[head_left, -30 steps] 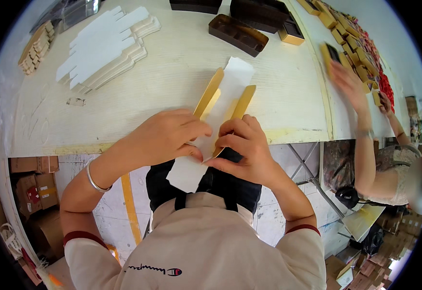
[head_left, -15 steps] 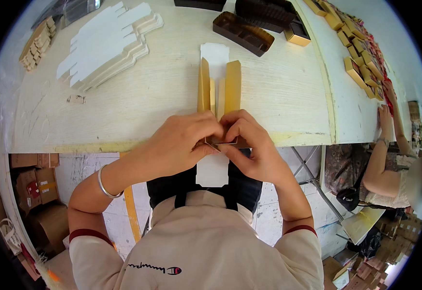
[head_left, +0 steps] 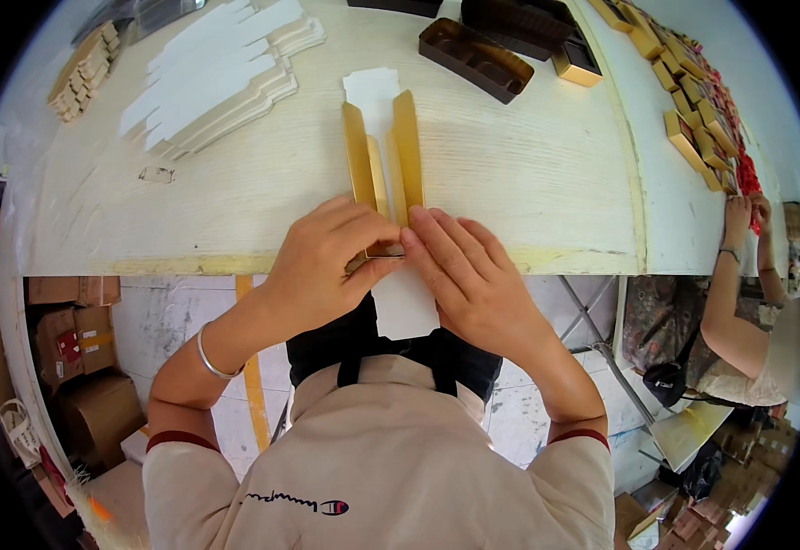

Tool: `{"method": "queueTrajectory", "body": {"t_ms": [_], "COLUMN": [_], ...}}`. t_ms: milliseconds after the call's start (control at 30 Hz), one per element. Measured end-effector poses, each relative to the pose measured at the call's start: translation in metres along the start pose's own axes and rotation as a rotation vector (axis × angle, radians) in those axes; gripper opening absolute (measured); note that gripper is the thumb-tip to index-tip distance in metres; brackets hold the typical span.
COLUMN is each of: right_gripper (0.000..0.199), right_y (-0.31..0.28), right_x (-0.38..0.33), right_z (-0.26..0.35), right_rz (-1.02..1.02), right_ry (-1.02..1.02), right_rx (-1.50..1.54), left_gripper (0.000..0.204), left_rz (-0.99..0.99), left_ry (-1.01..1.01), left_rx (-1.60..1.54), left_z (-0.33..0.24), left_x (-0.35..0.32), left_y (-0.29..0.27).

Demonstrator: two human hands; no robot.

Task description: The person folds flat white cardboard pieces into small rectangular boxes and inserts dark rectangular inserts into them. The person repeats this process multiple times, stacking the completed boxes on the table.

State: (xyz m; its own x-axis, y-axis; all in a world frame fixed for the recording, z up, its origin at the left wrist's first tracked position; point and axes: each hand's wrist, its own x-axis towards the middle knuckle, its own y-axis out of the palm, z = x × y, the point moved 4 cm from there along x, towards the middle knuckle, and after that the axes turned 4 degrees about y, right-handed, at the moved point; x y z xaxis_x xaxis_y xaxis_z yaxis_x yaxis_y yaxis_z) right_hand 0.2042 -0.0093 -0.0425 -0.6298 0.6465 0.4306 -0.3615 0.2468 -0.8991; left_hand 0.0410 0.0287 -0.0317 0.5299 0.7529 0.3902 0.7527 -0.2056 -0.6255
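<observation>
A partly folded cardboard box point(head_left: 406, 137), gold outside and white inside, stretches from the table's near edge toward the far side. Its two long walls stand up and a white end flap lies flat at the far end. My left hand point(head_left: 327, 261) pinches the folded near corner between thumb and fingers. Against the right wall at the same end, my right hand point(head_left: 469, 280) rests with straight fingers side by side, its fingertips close to the left hand's. The lower white end of the box hangs over the edge above my lap. My fingers partly hide the near folds.
Flat white box blanks point(head_left: 203, 82) lie stacked at far left, near a bundle of tan pieces point(head_left: 84, 73). Brown plastic trays point(head_left: 473, 60) and a gold box point(head_left: 577, 66) sit at far right. Beyond, another person's hands point(head_left: 739, 215) work beside gold boxes point(head_left: 689, 137) and red material.
My right hand has gone from a pinch to straightened fingers against the right wall. The box's far end has swung left in view. My left hand keeps its pinch.
</observation>
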Motion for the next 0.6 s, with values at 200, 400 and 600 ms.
{"method": "queueTrajectory", "body": {"t_ms": [200,400,600], "right_gripper": [0.044,0.027,0.028], "right_y": [-0.007,-0.001,0.007], "right_x": [0.010,0.022,0.033], "right_z": [0.004,-0.009,-0.005], "right_rz": [-0.068,-0.117,-0.217], "right_ry": [0.009,0.203,0.483], "right_rx": [0.254,0.865,1.005], "left_gripper": [0.035,0.031,0.028], "left_rz": [0.050,-0.019,0.058], "left_ry": [-0.064,-0.163,-0.252], "left_rx": [-0.082,-0.482,-0.238], "left_z": [0.000,0.010,0.002], "left_x": [-0.013,-0.025,-0.018], "left_y": [-0.003,-0.007,-0.013]}}
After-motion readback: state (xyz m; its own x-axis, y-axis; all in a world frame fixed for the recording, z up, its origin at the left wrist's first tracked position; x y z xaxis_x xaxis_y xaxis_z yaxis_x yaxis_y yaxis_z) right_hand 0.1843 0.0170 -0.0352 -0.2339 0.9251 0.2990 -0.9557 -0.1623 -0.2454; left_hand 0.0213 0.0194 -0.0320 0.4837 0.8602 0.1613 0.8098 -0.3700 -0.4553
